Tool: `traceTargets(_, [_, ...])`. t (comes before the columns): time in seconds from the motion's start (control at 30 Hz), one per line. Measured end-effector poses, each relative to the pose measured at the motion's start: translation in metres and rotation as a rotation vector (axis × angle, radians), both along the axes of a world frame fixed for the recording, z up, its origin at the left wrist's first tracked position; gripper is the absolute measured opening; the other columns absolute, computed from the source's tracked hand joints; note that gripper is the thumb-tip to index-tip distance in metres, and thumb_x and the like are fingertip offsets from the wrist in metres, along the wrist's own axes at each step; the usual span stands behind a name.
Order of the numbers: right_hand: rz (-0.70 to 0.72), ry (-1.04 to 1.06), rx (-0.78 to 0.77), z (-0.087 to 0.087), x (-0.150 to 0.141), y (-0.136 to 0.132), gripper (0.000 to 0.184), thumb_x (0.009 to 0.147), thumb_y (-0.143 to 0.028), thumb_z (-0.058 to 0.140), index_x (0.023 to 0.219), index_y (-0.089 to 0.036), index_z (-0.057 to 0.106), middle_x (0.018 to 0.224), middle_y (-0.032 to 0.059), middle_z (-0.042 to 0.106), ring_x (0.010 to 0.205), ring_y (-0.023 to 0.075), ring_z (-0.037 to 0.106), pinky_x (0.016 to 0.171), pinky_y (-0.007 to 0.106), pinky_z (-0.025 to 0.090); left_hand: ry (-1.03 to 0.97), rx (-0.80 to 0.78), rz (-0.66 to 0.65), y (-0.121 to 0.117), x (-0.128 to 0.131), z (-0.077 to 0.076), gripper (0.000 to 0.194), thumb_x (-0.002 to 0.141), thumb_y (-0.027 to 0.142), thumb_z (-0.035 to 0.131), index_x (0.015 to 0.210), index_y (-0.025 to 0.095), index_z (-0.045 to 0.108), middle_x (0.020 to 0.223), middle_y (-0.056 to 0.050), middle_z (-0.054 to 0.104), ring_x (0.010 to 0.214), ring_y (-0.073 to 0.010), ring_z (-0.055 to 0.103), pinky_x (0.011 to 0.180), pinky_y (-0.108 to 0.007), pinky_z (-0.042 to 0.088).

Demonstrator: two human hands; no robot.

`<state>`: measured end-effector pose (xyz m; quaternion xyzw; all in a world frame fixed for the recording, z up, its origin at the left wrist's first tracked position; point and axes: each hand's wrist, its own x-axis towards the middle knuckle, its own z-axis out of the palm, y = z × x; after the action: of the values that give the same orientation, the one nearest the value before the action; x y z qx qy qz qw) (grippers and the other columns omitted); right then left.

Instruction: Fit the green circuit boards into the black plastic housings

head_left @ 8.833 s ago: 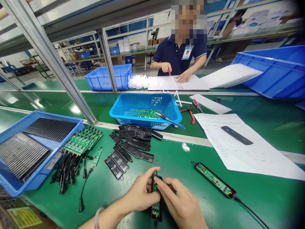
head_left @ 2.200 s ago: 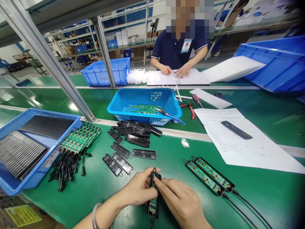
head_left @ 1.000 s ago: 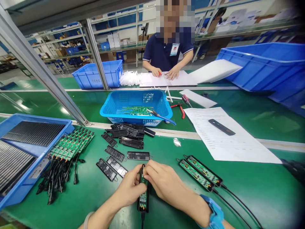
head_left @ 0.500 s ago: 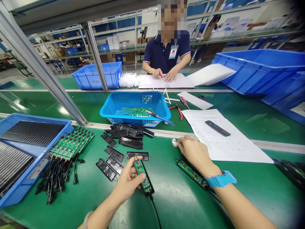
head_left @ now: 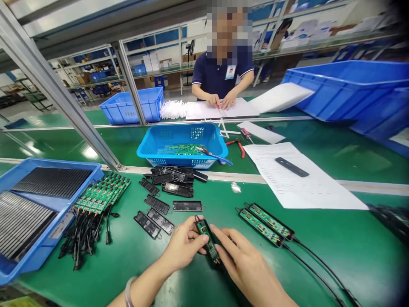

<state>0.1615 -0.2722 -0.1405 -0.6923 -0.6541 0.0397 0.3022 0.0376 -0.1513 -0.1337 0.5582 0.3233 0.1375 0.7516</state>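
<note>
In the head view, my left hand (head_left: 185,245) grips a circuit board in a black case (head_left: 208,243), its thumb lying on the board. From the other side, the fingers of my right hand (head_left: 241,260) press against the same case, so both hands hold it. The case is tilted above the green bench, with a wire loop at its upper end. To the right lie two similar cased boards (head_left: 265,224), side by side with black cables. Several black case halves (head_left: 156,204) lie left of my hands. A small clear shiny piece (head_left: 235,187) rests beyond them.
Left are a blue tray (head_left: 99,167) of black cases and stacked circuit boards (head_left: 102,192) with cables. A blue basket (head_left: 143,149) holds thin green strips. Red-handled pliers (head_left: 241,150) and a paper sheet (head_left: 297,192) lie beyond. A co-worker (head_left: 223,76) works opposite.
My right hand has let go of the small clear piece and come back left to the cased board in my left hand. The two cased boards at right are now uncovered.
</note>
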Motion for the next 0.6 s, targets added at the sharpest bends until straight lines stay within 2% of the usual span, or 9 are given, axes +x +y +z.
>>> traceTargets(0.1, [-0.003,-0.098,-0.026,0.001,0.004,-0.01,0.043,0.099,-0.036,0.038,0.134,-0.012,0.045,0.102,0.0144,0.06,0.086,0.0236,0.066,0.068,0.033,0.06,-0.006,-0.024,-0.048,-0.005,0.005,0.0,0.049,0.072,0.039,0.074,0.109,0.015,0.053,0.08,0.002,0.054,0.061,-0.0065,0.055,0.063,-0.025,0.056])
traceTargets(0.2, [-0.056,-0.23,0.019,-0.004,0.008,-0.017,0.041,0.1,-0.028,0.03,0.132,-0.007,0.047,0.099,0.016,0.061,0.084,0.0236,0.067,0.066,0.033,0.06,0.038,0.004,-0.063,-0.007,0.005,-0.004,0.058,0.071,0.035,0.072,0.12,0.014,0.05,0.09,-0.001,0.055,0.064,-0.0081,0.058,0.066,-0.028,0.055])
traceTargets(0.33, [-0.173,-0.434,0.036,-0.015,0.032,-0.025,0.041,0.098,-0.023,0.028,0.12,-0.005,0.057,0.094,0.0172,0.064,0.08,0.026,0.067,0.067,0.038,0.06,0.135,0.285,-0.091,-0.002,-0.002,-0.006,0.07,0.075,0.027,0.065,0.139,0.018,0.039,0.116,-0.011,0.054,0.083,-0.0144,0.06,0.065,-0.026,0.051])
traceTargets(0.43, [-0.242,-0.502,-0.024,-0.021,0.057,-0.032,0.043,0.098,-0.024,0.028,0.111,-0.006,0.065,0.096,0.018,0.065,0.08,0.0268,0.067,0.069,0.04,0.059,0.153,0.42,-0.162,0.004,-0.006,0.006,0.064,0.079,0.025,0.059,0.14,0.023,0.039,0.122,-0.012,0.053,0.091,-0.0164,0.059,0.067,-0.026,0.05])
traceTargets(0.53, [-0.26,-0.497,-0.054,-0.028,0.075,-0.04,0.048,0.1,-0.031,0.027,0.105,-0.011,0.07,0.099,0.0172,0.067,0.084,0.0273,0.067,0.073,0.04,0.057,0.186,0.538,-0.303,0.009,-0.011,0.027,0.056,0.081,0.026,0.059,0.136,0.026,0.046,0.123,-0.011,0.054,0.098,-0.0195,0.058,0.071,-0.028,0.051])
traceTargets(0.6, [-0.256,-0.473,-0.022,-0.038,0.082,-0.046,0.05,0.1,-0.038,0.028,0.103,-0.013,0.071,0.101,0.0176,0.067,0.087,0.0303,0.066,0.076,0.045,0.054,0.212,0.654,-0.404,0.01,-0.018,0.042,0.053,0.082,0.027,0.06,0.135,0.028,0.049,0.122,-0.01,0.056,0.099,-0.0213,0.059,0.074,-0.029,0.052])
